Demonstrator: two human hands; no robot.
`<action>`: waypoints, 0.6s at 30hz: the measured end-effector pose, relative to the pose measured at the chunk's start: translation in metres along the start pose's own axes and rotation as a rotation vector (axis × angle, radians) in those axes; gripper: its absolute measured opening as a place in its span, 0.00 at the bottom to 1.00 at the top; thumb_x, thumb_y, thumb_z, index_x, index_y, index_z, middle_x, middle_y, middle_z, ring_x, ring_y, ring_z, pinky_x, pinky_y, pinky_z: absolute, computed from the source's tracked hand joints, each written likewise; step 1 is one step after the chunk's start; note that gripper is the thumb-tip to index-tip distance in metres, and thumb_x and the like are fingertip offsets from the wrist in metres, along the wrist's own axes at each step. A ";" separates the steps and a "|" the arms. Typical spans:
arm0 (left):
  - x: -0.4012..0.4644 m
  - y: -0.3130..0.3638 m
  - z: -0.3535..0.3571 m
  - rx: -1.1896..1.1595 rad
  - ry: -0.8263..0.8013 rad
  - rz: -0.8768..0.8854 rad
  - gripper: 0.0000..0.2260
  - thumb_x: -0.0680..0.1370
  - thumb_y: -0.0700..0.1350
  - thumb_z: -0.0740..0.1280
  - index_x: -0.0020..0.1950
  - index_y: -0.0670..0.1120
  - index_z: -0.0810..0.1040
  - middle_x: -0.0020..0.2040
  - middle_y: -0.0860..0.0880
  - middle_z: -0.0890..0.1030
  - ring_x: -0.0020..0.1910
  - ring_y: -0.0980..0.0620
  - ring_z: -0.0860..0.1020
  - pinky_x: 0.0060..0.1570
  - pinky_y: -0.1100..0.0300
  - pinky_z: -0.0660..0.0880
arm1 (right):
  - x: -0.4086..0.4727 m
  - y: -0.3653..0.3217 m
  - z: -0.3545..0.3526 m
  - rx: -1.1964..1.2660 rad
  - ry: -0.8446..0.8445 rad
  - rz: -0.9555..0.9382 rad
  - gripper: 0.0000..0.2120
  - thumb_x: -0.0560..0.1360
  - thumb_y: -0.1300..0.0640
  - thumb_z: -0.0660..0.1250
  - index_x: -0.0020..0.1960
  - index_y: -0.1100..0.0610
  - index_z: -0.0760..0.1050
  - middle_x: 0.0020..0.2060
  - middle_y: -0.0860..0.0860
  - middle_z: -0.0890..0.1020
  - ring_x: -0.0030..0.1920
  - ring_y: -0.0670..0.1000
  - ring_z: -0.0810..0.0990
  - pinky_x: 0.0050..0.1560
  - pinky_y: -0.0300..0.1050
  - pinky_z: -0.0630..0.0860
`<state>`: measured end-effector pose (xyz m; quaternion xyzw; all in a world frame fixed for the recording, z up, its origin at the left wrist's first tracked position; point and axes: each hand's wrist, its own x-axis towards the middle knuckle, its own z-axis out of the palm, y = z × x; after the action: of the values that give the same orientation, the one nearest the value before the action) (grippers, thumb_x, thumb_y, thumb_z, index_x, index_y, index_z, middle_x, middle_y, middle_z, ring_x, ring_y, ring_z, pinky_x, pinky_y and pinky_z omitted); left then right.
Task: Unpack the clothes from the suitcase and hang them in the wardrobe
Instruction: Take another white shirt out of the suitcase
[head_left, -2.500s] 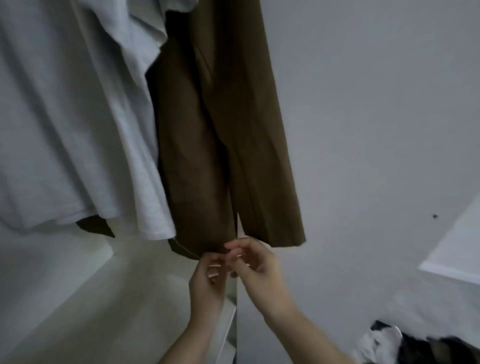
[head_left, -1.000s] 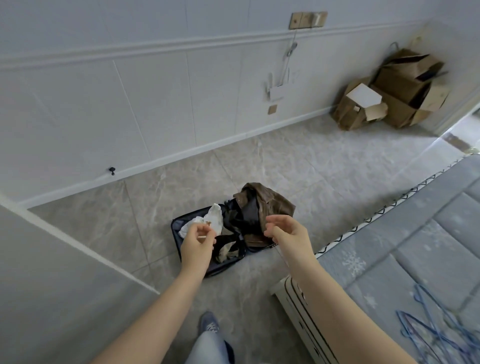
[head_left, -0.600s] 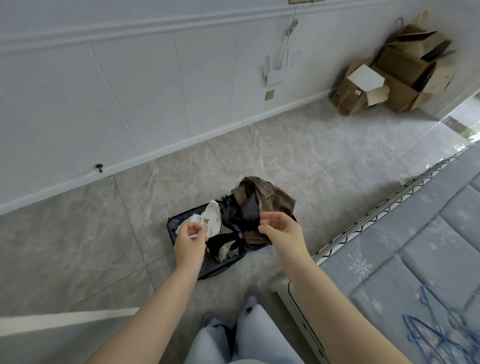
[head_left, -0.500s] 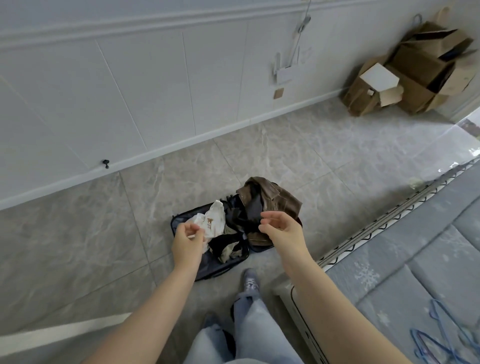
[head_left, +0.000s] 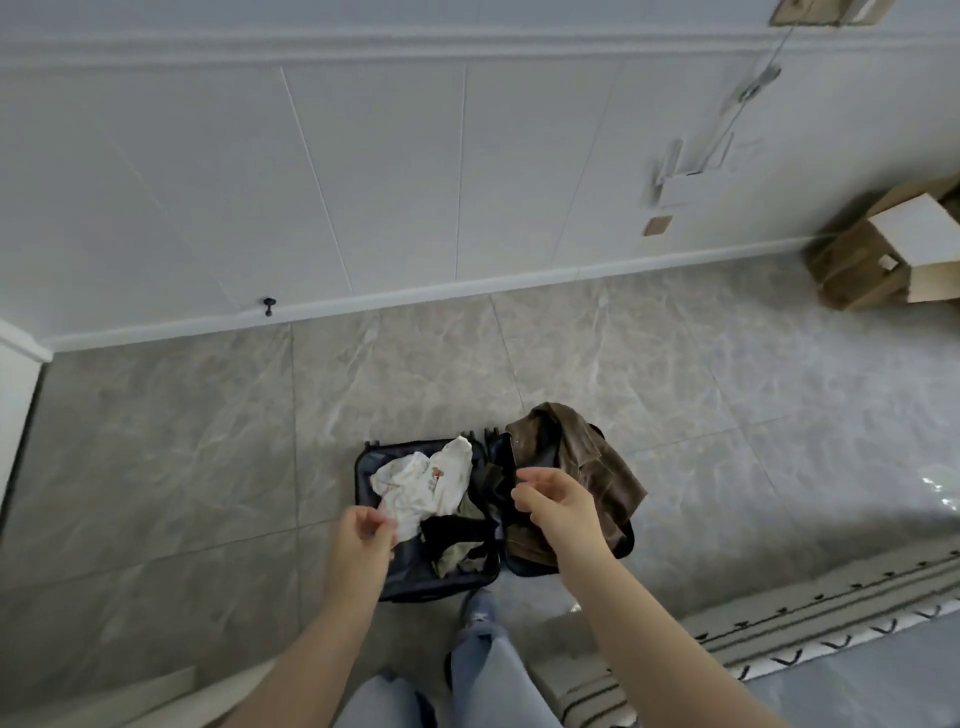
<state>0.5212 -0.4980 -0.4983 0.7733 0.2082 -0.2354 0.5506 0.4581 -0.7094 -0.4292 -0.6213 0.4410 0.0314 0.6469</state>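
Observation:
An open dark suitcase (head_left: 410, 582) lies on the grey tiled floor in front of my feet. Its left half holds a crumpled white printed garment (head_left: 426, 483) and dark and olive clothes (head_left: 457, 540). A brown jacket (head_left: 576, 457) is heaped over the right half. My left hand (head_left: 363, 535) hovers above the suitcase's left side with loosely curled fingers, holding nothing. Above the middle of the suitcase hangs my right hand (head_left: 556, 504), fingers relaxed and empty. The wardrobe is out of view.
A white panelled wall (head_left: 415, 182) runs along the back with a small black doorstop (head_left: 269, 305) at its base. Cardboard boxes (head_left: 893, 260) stand at the far right. A bed edge with patterned trim (head_left: 831, 613) lies at lower right. My jeans leg and shoe (head_left: 483, 623) stand by the suitcase.
I turned from the brown trousers hanging in the wardrobe to the suitcase on the floor. Over the last second I stepped closer; both hands stay raised and empty above it.

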 end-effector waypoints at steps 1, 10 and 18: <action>0.004 0.001 0.005 -0.034 0.011 -0.031 0.07 0.78 0.36 0.66 0.43 0.44 0.71 0.38 0.43 0.79 0.39 0.44 0.79 0.44 0.48 0.77 | 0.012 -0.004 0.001 -0.027 -0.023 0.007 0.08 0.75 0.62 0.71 0.53 0.56 0.81 0.42 0.52 0.83 0.42 0.48 0.81 0.33 0.32 0.76; 0.066 -0.016 0.026 -0.101 -0.008 -0.168 0.07 0.78 0.33 0.65 0.43 0.42 0.72 0.40 0.42 0.80 0.37 0.48 0.78 0.38 0.55 0.74 | 0.117 0.004 0.052 -0.191 -0.120 0.162 0.07 0.75 0.64 0.68 0.49 0.54 0.81 0.42 0.53 0.84 0.42 0.51 0.82 0.36 0.37 0.75; 0.171 -0.094 0.039 0.069 -0.224 -0.360 0.04 0.79 0.45 0.66 0.44 0.48 0.78 0.46 0.48 0.83 0.50 0.47 0.81 0.55 0.48 0.75 | 0.211 0.085 0.113 -0.227 -0.127 0.312 0.05 0.77 0.61 0.68 0.51 0.54 0.81 0.45 0.53 0.84 0.43 0.48 0.83 0.44 0.41 0.78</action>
<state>0.5986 -0.4959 -0.6818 0.7111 0.2721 -0.4216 0.4925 0.5969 -0.7033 -0.6425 -0.6111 0.4837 0.2200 0.5866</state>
